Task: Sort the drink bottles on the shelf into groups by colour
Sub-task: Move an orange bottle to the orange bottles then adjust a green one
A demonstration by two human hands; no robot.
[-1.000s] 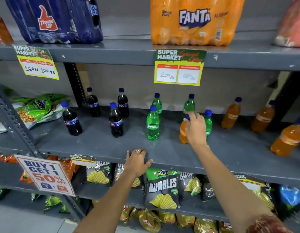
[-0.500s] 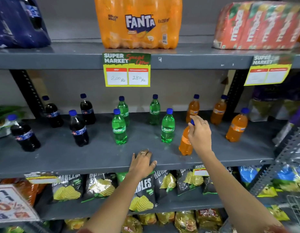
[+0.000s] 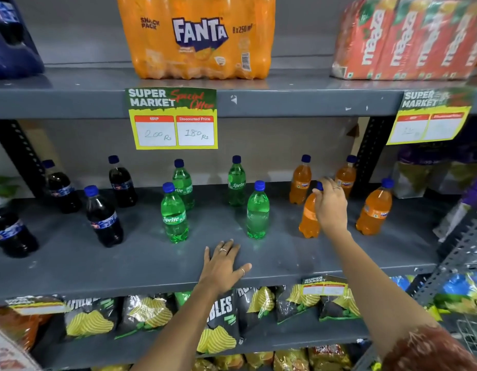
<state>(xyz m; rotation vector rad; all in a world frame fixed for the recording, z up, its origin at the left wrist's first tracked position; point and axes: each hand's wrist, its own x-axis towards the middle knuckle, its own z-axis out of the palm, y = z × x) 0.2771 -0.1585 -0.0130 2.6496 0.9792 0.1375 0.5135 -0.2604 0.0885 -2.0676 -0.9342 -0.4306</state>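
Note:
On the grey middle shelf (image 3: 151, 263) stand several dark cola bottles (image 3: 103, 218) at the left, several green Sprite bottles (image 3: 174, 214) in the middle and orange Fanta bottles (image 3: 375, 208) at the right. My right hand (image 3: 331, 207) grips the neck and cap of one orange bottle (image 3: 308, 220), which stands on the shelf, leaning slightly, in front of two other orange bottles (image 3: 300, 180). My left hand (image 3: 224, 263) lies flat on the shelf's front edge with its fingers spread, holding nothing.
A Fanta multipack (image 3: 199, 36) and a red Maaza pack (image 3: 408, 38) sit on the shelf above. Price tags (image 3: 173, 119) hang from that shelf's edge. Chip bags (image 3: 218, 319) fill the shelf below. A black upright post (image 3: 365, 156) stands behind the orange bottles.
My right hand has carried the orange bottle rightward, away from the green bottles and in among the orange ones. The view has shifted right. My left hand has stayed on the shelf edge.

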